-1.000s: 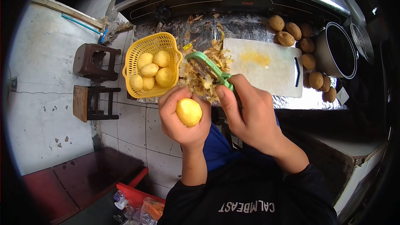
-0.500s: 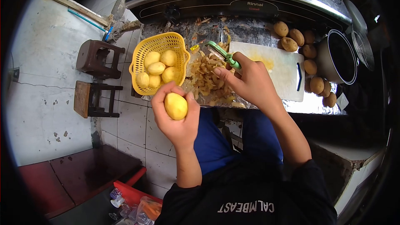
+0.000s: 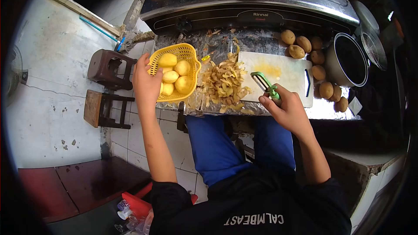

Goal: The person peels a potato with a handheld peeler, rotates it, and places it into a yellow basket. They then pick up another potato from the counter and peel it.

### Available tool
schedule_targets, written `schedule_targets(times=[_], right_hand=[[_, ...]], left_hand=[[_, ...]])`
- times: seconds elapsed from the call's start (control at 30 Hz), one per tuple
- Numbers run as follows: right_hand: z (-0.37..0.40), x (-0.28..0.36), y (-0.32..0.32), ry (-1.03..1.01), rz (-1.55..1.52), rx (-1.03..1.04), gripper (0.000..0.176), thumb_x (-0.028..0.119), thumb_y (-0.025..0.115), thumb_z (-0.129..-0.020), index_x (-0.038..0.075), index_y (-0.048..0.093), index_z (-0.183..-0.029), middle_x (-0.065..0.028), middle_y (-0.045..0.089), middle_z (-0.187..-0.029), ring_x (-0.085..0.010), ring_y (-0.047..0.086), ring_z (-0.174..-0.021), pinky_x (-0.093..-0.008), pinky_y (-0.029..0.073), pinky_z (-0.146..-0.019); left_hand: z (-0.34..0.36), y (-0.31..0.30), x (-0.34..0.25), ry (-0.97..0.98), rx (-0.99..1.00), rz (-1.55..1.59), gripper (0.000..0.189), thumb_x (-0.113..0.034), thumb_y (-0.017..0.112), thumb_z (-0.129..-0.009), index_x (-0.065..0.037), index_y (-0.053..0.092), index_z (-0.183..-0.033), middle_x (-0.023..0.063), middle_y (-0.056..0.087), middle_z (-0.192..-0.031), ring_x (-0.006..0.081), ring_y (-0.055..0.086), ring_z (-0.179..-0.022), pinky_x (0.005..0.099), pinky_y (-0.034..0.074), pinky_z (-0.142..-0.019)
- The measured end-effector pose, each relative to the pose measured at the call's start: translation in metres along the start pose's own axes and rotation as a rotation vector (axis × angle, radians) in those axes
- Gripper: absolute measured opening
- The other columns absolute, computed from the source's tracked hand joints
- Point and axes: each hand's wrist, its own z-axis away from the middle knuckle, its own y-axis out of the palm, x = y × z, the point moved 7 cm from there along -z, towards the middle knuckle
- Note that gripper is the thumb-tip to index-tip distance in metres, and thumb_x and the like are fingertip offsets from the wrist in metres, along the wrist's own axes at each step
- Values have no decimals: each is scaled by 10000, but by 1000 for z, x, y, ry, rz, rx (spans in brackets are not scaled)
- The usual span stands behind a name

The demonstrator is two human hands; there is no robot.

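My left hand (image 3: pixel 146 80) is at the left side of a yellow plastic basket (image 3: pixel 197 72), its fingers stretched along the rim and its thumb reaching over the inside. It holds no potato; whether it touches the rim is hard to tell. Several peeled potatoes (image 3: pixel 170 77) lie in the basket, one near the top edge. In my right hand (image 3: pixel 289 109) is a green-handled vegetable peeler (image 3: pixel 266 86), its blade end pointing up and left above the lower part of a white cutting board (image 3: pixel 291 78). Between basket and board spreads a heap of potato peelings (image 3: pixel 224 80).
Several unpeeled potatoes (image 3: pixel 318 72) lie right of the board, beside a metal pot (image 3: pixel 350 61). A black stove (image 3: pixel 257 15) runs along the back. Two stools (image 3: pixel 102 69) stand on the tiled floor at the left.
My left hand has moved up and left to the basket and let go of the peeled potato, which appears to lie inside. My right hand has moved right and down with the peeler.
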Motion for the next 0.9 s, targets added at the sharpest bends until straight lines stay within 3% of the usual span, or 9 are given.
schedule_targets(times=[0.03,0.07,0.2,0.3,0.37,0.53,0.6,0.77,0.9], right_hand=[[10,-5,-4,8,-32,-7,290,259,673,-904,-20,596,-901,-190,573,-575,-315,596,-509,-368,427,-512],[20,-16,-9,41,-40,3,249,226,664,-912,-15,602,-920,-135,590,-600,-221,568,-509,-341,422,-518],[68,-55,-28,222,-265,24,213,189,623,-934,-5,594,-1018,-24,553,-667,-76,480,-603,-279,414,-561],[101,-89,-43,251,-366,-13,213,155,588,-928,-14,578,-1058,-45,568,-714,-80,493,-632,-267,416,-587],[122,-102,-53,310,-392,-27,212,148,577,-924,-9,578,-1066,-42,590,-740,-77,510,-656,-265,430,-604],[163,-108,-74,361,-505,-104,200,134,528,-973,7,574,-1120,-24,642,-815,-57,500,-614,-236,427,-578],[178,-113,-82,366,-528,-155,206,134,519,-984,7,572,-1137,-21,647,-825,-52,492,-605,-230,420,-570],[212,-129,-105,410,-570,-282,241,140,517,-989,9,564,-1186,-15,653,-833,-52,499,-605,-224,425,-568],[223,-138,-111,418,-590,-322,239,144,515,-988,14,566,-1182,-14,654,-834,-55,504,-606,-225,427,-567]], left_hand=[[6,-3,-2,5,1,2,554,-33,705,-809,-15,523,-1332,185,622,-1213,256,639,-1067,352,539,-862],[11,-8,-4,-18,-30,25,538,-38,699,-817,-12,527,-1326,184,624,-1209,253,640,-1065,348,539,-862],[30,-22,-38,-12,-129,182,405,-47,658,-857,13,572,-1248,162,652,-1123,238,654,-1013,329,536,-787],[41,12,-96,107,-61,433,382,-47,657,-867,8,583,-1238,142,664,-1076,197,654,-971,280,519,-711],[52,55,-155,244,266,549,365,-45,667,-858,-5,600,-1215,138,663,-1066,186,656,-944,281,527,-717],[58,155,-265,503,493,421,360,-134,710,-830,-21,616,-1159,144,651,-1082,268,648,-974,378,531,-829],[68,192,-299,724,535,337,372,-238,720,-830,-31,623,-1123,153,631,-1108,335,622,-1028,424,505,-893],[75,235,-325,724,463,89,455,-383,705,-829,-37,623,-1112,167,631,-1112,358,616,-1024,433,498,-869],[66,232,-334,559,422,38,490,-431,687,-830,-32,616,-1105,167,628,-1134,375,611,-1044,454,512,-853]])
